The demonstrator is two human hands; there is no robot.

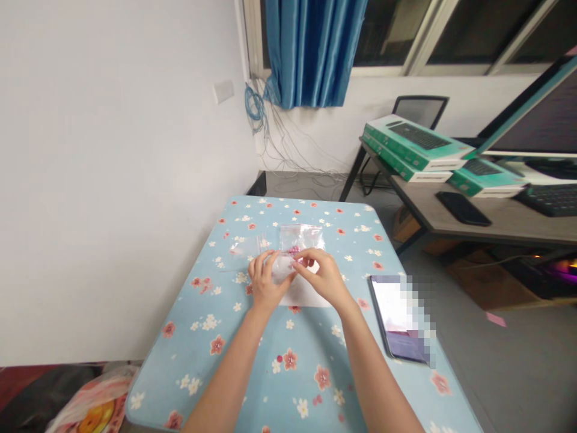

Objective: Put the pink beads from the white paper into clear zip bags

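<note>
Floral tablecloth [288, 385] under my left hand [265, 282] and right hand [322, 278], both pinching a clear plastic bag [282, 267], pink beads [294, 249] inside it, a second bag [243, 252] left of it, a phone [396, 319] right of it, keyboard boxes [417, 144] far beyond it

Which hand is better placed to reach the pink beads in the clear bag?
Probably the right hand: its fingertips reach the pink beads in the clear bag, while the left hand sits further off.
</note>
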